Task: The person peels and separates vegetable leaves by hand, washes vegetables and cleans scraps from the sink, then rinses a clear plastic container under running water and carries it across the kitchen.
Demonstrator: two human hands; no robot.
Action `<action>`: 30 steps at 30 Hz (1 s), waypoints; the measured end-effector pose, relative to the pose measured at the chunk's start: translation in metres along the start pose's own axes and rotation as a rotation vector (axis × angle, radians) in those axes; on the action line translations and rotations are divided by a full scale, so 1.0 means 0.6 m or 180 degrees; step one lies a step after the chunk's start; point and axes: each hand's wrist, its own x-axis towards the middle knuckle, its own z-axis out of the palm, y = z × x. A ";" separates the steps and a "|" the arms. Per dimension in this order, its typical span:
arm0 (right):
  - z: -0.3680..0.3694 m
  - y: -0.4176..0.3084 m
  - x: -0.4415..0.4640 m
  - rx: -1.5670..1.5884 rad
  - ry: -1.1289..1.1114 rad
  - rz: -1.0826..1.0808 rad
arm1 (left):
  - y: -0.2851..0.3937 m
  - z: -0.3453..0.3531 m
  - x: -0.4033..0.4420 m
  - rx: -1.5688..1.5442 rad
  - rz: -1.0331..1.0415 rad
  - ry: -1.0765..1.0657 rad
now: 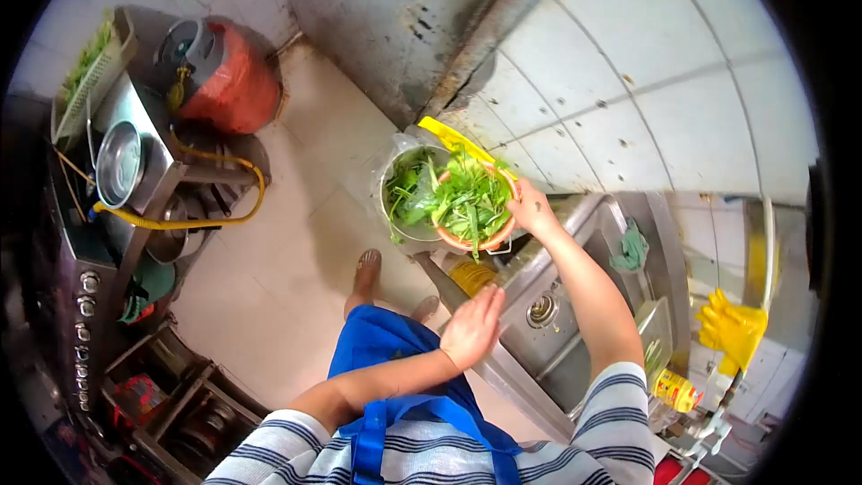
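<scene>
My right hand [532, 207] grips the rim of an orange basket [460, 242] heaped with leafy greens [474, 200]. The basket is over or against the right side of a round bin [390, 219], which holds more greens and some clear plastic. Exactly how the basket rests there I cannot tell. In front of the blue apron [382, 341], my left hand [474, 328] is held out flat beside the sink's edge, fingers straight, holding nothing. Behind the basket leans a long yellow object [456, 139] whose kind is unclear.
A steel sink [530, 341] with a green cloth [631, 247] stands at right. Yellow gloves [729, 328] hang beyond it. At left are a stove counter [135, 126], a steel bowl [120, 164], a red-wrapped gas cylinder [235, 81] and a looping yellow hose [251, 202].
</scene>
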 end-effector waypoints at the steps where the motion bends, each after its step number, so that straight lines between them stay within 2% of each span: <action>1: 0.020 -0.005 0.027 -0.0466 -0.0094 0.0104 | -0.003 0.001 -0.001 -0.0139 0.0017 0.0022; 2: 0.046 -0.007 0.056 -0.0492 -0.0170 0.0118 | -0.006 0.001 -0.003 -0.0220 0.0093 -0.0011; 4: 0.105 -0.001 0.113 -0.1298 -0.0057 0.0534 | -0.013 -0.005 -0.005 -0.0404 0.0294 -0.0192; 5: 0.136 0.001 0.135 -0.1282 -0.0139 0.0541 | -0.018 -0.011 -0.005 -0.0622 0.0377 -0.0378; 7: 0.186 -0.005 0.184 -0.1488 -0.0277 0.0915 | -0.023 -0.018 -0.007 -0.0555 0.0589 -0.0265; 9: 0.227 -0.019 0.218 -0.1872 -0.0515 0.0952 | -0.028 -0.014 -0.012 -0.0800 0.0531 -0.0559; 11: 0.249 -0.047 0.244 -0.2991 -0.1095 0.0767 | -0.031 -0.014 -0.015 -0.0792 0.0570 -0.0526; 13: 0.268 -0.058 0.255 -0.2968 -0.1116 0.0820 | -0.036 -0.015 -0.017 -0.0790 0.0619 -0.0571; 15: 0.258 -0.093 0.250 -0.3747 -0.1726 0.0645 | -0.035 -0.013 -0.016 -0.0790 0.0696 -0.0594; 16: 0.261 -0.087 0.254 -0.3755 -0.1740 0.0664 | -0.036 -0.011 -0.016 -0.0844 0.0669 -0.0553; 18: 0.265 -0.077 0.262 -0.2702 -0.1073 0.1087 | -0.034 -0.013 -0.014 -0.0906 0.0654 -0.0513; 22: 0.246 -0.064 0.241 -0.3100 -0.1115 0.1069 | -0.030 -0.019 -0.011 -0.0602 0.0721 -0.0683; 28: 0.148 -0.066 0.183 -0.1865 -0.0737 0.1179 | -0.025 -0.016 -0.006 -0.0281 0.0754 -0.0685; 30: 0.102 -0.079 0.143 -0.1594 -0.0571 0.0879 | -0.021 -0.015 -0.005 -0.0184 0.0777 -0.0747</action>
